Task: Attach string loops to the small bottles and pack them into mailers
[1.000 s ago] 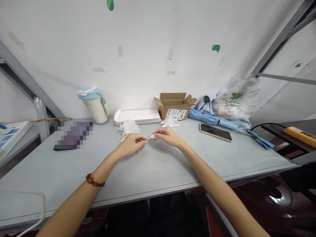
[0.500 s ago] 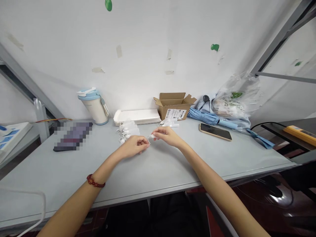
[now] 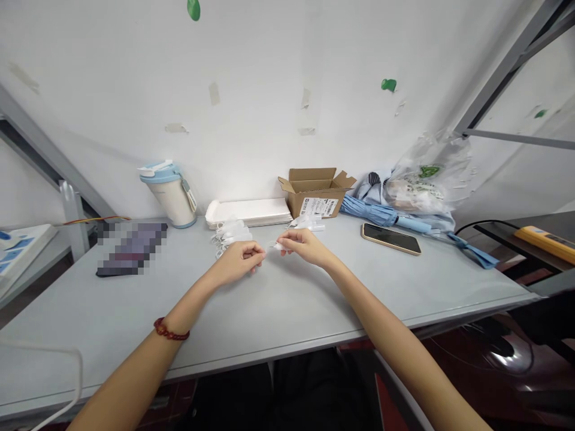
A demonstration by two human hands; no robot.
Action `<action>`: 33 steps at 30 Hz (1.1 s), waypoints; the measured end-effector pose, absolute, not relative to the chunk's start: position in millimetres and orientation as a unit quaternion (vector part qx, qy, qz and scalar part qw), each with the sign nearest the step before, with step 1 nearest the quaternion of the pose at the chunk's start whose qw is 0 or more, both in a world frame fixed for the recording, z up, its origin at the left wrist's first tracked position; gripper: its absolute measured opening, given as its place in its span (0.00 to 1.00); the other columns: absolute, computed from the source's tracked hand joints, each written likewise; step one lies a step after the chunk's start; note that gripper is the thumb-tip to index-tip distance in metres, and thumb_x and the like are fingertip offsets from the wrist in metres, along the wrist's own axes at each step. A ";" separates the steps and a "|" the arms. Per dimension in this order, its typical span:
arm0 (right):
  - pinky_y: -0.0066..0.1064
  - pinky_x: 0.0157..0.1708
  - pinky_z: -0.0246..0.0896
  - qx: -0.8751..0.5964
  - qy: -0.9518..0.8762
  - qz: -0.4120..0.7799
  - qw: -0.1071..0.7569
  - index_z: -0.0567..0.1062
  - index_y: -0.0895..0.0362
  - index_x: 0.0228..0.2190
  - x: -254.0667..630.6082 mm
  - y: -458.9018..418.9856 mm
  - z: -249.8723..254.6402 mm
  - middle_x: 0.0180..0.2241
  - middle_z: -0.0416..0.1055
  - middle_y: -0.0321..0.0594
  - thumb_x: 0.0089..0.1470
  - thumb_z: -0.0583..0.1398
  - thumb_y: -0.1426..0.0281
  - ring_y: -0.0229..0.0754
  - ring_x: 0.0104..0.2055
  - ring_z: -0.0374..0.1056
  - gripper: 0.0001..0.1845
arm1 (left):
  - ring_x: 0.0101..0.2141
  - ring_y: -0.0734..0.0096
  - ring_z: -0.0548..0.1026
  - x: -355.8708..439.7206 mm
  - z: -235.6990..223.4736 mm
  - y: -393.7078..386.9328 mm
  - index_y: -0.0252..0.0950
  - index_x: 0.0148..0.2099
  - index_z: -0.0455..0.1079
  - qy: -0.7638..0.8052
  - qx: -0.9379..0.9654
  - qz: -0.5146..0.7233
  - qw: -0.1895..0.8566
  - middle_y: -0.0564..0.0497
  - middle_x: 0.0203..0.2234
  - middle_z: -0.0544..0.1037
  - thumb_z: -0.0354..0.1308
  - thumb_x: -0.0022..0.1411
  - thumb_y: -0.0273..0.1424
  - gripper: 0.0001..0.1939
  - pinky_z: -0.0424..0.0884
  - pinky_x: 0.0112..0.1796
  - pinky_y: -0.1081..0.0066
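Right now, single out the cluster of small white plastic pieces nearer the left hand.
The left cluster of small white plastic pieces, just beyond the left hand; the right cluster lies in front of the brown cardboard box, near the right hand.

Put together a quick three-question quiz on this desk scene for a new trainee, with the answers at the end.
1. True or false: the beaded bracelet is worn on the same arm as the left hand.

2. What do the fingers of the right hand pinch?
A) the phone
B) a small white piece
C) the cup

3. Fill in the blank: the cardboard box stands with its top ____.

Key: 1. True. 2. B. 3. Open.
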State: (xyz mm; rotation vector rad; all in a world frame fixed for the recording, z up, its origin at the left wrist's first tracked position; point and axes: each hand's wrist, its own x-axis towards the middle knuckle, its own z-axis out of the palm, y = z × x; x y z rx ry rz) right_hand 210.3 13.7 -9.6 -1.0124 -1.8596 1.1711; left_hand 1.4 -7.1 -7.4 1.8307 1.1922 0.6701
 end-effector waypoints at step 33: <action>0.27 0.28 0.58 -0.378 -0.719 0.483 0.327 0.73 0.60 0.30 209.0 10.7 -9.1 0.22 0.71 0.37 0.53 0.57 0.63 0.34 0.26 0.63 0.13 | 0.22 0.73 0.70 2.2 -8.6 -6.8 0.35 0.33 0.70 0.462 0.749 0.274 0.388 0.53 0.22 0.72 0.54 0.56 0.41 0.13 0.65 0.23 0.74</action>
